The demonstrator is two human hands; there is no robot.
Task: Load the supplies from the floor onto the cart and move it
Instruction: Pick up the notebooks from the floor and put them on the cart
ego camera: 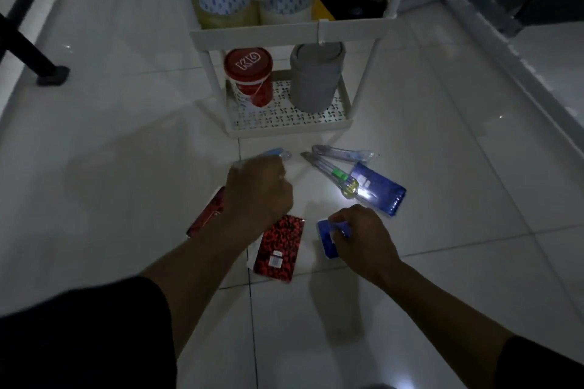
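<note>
— Head view: what are the hands doing?

— The left hand (257, 191) is curled round a clear blue-tinted pen-like tool (275, 155), whose tip pokes out past the knuckles. The right hand (360, 235) pinches a small blue packet (328, 235) against the floor (126, 167).

— And the rest of the supplies?

— All on the white tiles just in front of the cart (319, 30). A red patterned packet (278, 248) lies between the two forearms; a second red packet (207, 215) is partly hidden under the left wrist. Beyond the right hand lie a larger blue packet (379, 188), a green-and-yellow tool (343, 181) touching it, and another clear tool (341, 153).

— What is on the cart?

— Its upper tray holds rolls of tape (221, 6) and a black-and-yellow roll (350, 6). The bottom perforated shelf carries a red tub (249, 76) and a grey container (314, 79), side by side.

— Anything in the way?

— A dark furniture leg (41, 63) stands well off to the left; dim clutter, too dark to identify, sits at the upper right.
</note>
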